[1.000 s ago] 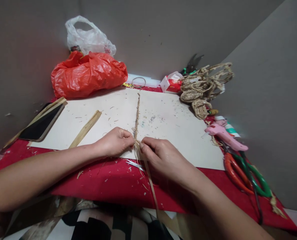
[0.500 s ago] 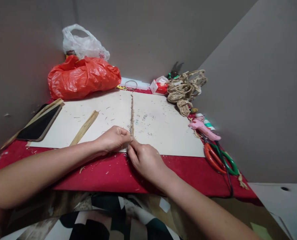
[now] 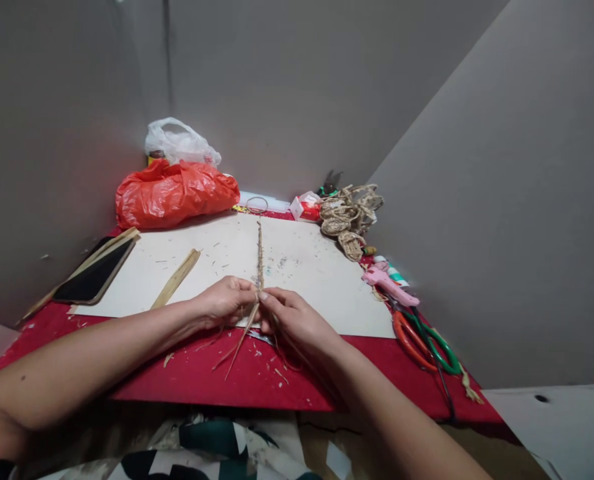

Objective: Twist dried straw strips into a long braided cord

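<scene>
A thin braided straw cord (image 3: 259,250) lies straight down the middle of a white board (image 3: 317,280). At its near end my left hand (image 3: 225,300) and my right hand (image 3: 297,320) meet, each pinching the loose straw strands (image 3: 239,343) that fan out toward me over the red cloth (image 3: 191,373). Both hands have their fingers pressed together on the strands.
A flat straw strip (image 3: 177,279) lies left on the board, a phone (image 3: 94,279) farther left. Red and white plastic bags (image 3: 177,190) sit at the back. A pile of braided cord (image 3: 349,217), a pink glue gun (image 3: 389,283) and scissors (image 3: 427,337) line the right side.
The view has pulled back and tilted up. My hands stay at the cord's near end; the loose strands now splay out toward the left front instead of trailing under my right hand.
</scene>
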Demonstrator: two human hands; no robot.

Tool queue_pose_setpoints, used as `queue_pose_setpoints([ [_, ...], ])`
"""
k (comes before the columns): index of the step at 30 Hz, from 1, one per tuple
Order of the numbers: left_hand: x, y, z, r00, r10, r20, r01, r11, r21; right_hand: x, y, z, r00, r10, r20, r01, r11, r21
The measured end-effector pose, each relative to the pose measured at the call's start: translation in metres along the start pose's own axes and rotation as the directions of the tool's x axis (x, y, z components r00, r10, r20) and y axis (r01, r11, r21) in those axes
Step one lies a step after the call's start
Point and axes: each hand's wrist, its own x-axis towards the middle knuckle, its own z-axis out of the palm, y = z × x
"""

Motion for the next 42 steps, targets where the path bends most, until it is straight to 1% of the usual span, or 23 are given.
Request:
queue_pose_setpoints([
  [2, 0.000, -0.002, -0.001, 1.000, 0.008, -0.026, -0.008, 1.000, 0.014, 0.005, 0.002, 0.003, 0.990, 0.082, 0.117, -0.101, 0.980, 0.171],
  [4, 0.000, -0.004, -0.002, 0.998, 0.018, -0.052, -0.017, 1.000, 0.027, 0.005, 0.003, 0.002, 0.976, 0.127, 0.176, -0.172, 0.947, 0.271],
  [5, 0.000, -0.005, -0.002, 0.998, 0.021, -0.059, -0.019, 0.999, 0.040, 0.005, 0.003, 0.000, 0.971, 0.141, 0.192, -0.193, 0.937, 0.290],
  [7, 0.000, -0.005, -0.003, 0.999, 0.018, -0.049, -0.013, 0.995, 0.098, 0.004, 0.003, -0.004, 0.967, 0.158, 0.200, -0.211, 0.938, 0.275],
  [10, 0.001, -0.002, -0.004, 0.998, 0.047, -0.031, -0.038, 0.969, 0.244, 0.006, 0.006, -0.010, 0.955, 0.192, 0.228, -0.245, 0.942, 0.231],
  [13, 0.002, 0.000, -0.005, 0.991, 0.130, -0.043, -0.101, 0.905, 0.412, 0.010, 0.010, -0.011, 0.946, 0.195, 0.259, -0.269, 0.918, 0.291],
  [16, 0.001, 0.001, -0.006, 0.979, 0.203, -0.029, -0.153, 0.814, 0.560, 0.013, 0.014, -0.007, 0.945, 0.194, 0.264, -0.288, 0.873, 0.392],
  [19, -0.001, 0.004, -0.005, 0.969, 0.247, -0.003, -0.175, 0.694, 0.698, 0.013, 0.017, -0.002, 0.957, 0.207, 0.203, -0.281, 0.835, 0.474],
  [23, -0.009, 0.012, -0.004, 0.961, 0.270, 0.060, -0.192, 0.497, 0.846, 0.011, 0.019, 0.005, 0.976, 0.204, 0.081, -0.217, 0.838, 0.501],
  [26, -0.016, 0.012, 0.000, 0.949, 0.314, 0.037, -0.141, 0.315, 0.939, 0.009, 0.018, 0.009, 0.980, 0.199, 0.029, -0.187, 0.851, 0.491],
  [29, -0.022, 0.004, 0.007, 0.927, 0.376, 0.018, -0.062, 0.105, 0.993, 0.009, 0.019, 0.011, 0.983, 0.184, 0.019, -0.168, 0.841, 0.515],
  [32, -0.024, -0.005, 0.014, 0.908, 0.409, 0.093, -0.050, -0.113, 0.992, 0.007, 0.020, 0.012, 0.982, 0.184, 0.032, -0.169, 0.806, 0.568],
  [34, -0.024, -0.010, 0.018, 0.899, 0.408, 0.160, -0.068, -0.231, 0.971, 0.007, 0.021, 0.012, 0.980, 0.192, 0.055, -0.185, 0.768, 0.613],
  [37, -0.022, -0.014, 0.019, 0.884, 0.404, 0.234, -0.088, -0.347, 0.934, 0.005, 0.020, 0.013, 0.977, 0.196, 0.081, -0.198, 0.711, 0.674],
  [42, -0.022, -0.020, 0.021, 0.851, 0.416, 0.321, -0.101, -0.470, 0.877, 0.003, 0.019, 0.017, 0.977, 0.196, 0.082, -0.194, 0.669, 0.717],
])
